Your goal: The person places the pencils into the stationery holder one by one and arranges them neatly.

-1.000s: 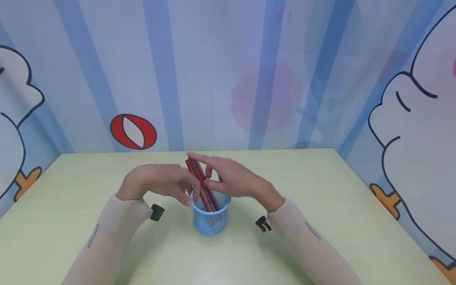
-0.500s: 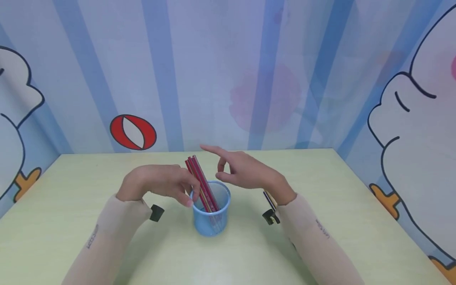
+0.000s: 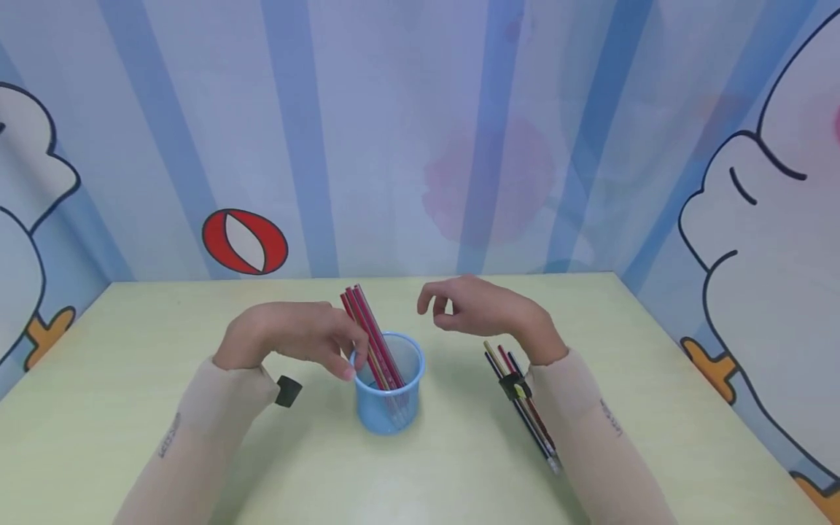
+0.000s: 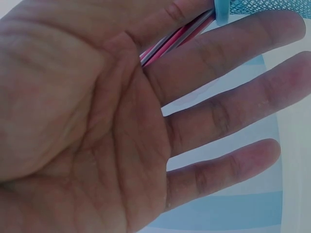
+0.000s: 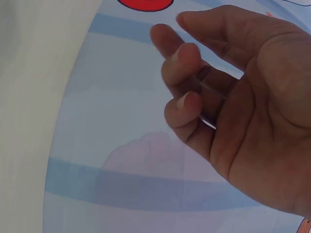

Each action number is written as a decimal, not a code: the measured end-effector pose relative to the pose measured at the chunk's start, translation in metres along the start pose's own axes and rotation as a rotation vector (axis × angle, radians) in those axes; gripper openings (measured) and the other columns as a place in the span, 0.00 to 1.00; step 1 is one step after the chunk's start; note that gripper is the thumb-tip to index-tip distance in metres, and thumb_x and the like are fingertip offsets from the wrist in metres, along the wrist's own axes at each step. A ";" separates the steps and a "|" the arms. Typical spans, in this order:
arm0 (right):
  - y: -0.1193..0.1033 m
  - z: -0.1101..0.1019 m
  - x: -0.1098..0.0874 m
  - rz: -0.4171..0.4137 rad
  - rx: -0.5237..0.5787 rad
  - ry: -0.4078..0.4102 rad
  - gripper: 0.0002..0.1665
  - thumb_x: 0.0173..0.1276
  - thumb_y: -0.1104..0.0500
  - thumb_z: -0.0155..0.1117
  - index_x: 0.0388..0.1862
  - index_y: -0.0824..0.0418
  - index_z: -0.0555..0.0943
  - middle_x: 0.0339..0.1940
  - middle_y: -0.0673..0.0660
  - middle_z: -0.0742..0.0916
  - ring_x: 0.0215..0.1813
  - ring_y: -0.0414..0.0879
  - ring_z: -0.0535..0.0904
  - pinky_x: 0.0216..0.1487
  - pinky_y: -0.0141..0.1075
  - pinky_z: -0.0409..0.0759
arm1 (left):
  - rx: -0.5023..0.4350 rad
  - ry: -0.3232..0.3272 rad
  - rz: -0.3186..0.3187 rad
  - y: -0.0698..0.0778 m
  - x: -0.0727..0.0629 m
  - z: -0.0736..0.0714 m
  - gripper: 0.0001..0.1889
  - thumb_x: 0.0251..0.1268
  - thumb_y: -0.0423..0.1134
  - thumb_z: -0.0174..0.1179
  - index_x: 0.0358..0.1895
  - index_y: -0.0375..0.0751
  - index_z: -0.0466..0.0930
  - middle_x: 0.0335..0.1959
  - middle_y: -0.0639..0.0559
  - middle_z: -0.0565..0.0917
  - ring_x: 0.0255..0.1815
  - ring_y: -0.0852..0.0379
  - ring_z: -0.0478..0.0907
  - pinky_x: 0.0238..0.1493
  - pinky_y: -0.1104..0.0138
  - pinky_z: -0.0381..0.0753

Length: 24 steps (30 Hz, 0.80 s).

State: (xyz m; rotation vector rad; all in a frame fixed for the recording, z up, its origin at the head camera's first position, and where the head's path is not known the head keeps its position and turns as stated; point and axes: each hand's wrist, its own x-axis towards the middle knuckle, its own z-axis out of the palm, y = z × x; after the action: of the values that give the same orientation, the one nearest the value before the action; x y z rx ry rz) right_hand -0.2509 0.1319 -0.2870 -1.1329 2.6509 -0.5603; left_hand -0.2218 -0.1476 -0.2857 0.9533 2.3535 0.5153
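Observation:
A light blue mesh pen cup (image 3: 387,415) stands on the table with several pencils (image 3: 377,339), mostly red, leaning left in it. My left hand (image 3: 298,332) pinches the cup's left rim between thumb and forefinger. In the left wrist view its other fingers (image 4: 218,114) stretch out fairly straight, and the cup's rim (image 4: 222,12) shows at the top edge. My right hand (image 3: 475,302) hovers to the right of and beyond the cup, fingers loosely curled. The right wrist view shows that hand (image 5: 238,111) holding nothing.
Several more pencils (image 3: 525,408), black, yellow and red, lie on the table (image 3: 420,481) beside the right sleeve, which partly covers them. A striped cartoon backdrop (image 3: 407,146) rises behind the table. Small black wrist mounts (image 3: 289,391) stick out from both sleeves.
My right hand has left the pencils in the cup and moved right, its fingers curling loosely. The pencils beside the right sleeve have come into view. The left hand and cup have stayed put.

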 end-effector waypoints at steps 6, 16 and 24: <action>0.012 -0.006 -0.002 0.093 -0.022 -0.033 0.13 0.72 0.66 0.56 0.52 0.56 0.80 0.42 0.53 0.86 0.39 0.45 0.81 0.41 0.38 0.79 | 0.000 -0.001 -0.004 0.000 -0.001 -0.002 0.04 0.64 0.40 0.69 0.38 0.50 0.83 0.44 0.60 0.82 0.48 0.59 0.80 0.47 0.64 0.79; 0.036 -0.001 -0.004 0.253 0.012 -0.187 0.14 0.73 0.63 0.59 0.56 0.53 0.79 0.44 0.54 0.85 0.35 0.53 0.83 0.44 0.41 0.78 | -0.012 -0.006 -0.035 -0.002 0.001 0.002 0.04 0.64 0.40 0.69 0.37 0.55 0.82 0.45 0.62 0.81 0.49 0.58 0.79 0.48 0.64 0.79; 0.049 0.002 -0.002 0.336 0.017 -0.257 0.18 0.71 0.64 0.58 0.58 0.54 0.78 0.42 0.55 0.85 0.33 0.52 0.81 0.43 0.41 0.75 | -0.009 0.000 -0.008 0.000 0.000 -0.001 0.04 0.64 0.40 0.69 0.38 0.51 0.82 0.45 0.60 0.82 0.49 0.58 0.80 0.47 0.64 0.80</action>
State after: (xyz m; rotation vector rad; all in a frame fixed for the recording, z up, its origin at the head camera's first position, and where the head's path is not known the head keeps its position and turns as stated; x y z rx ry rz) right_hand -0.2802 0.1639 -0.3095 -0.6773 2.5253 -0.3455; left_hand -0.2227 -0.1481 -0.2851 0.9394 2.3523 0.5225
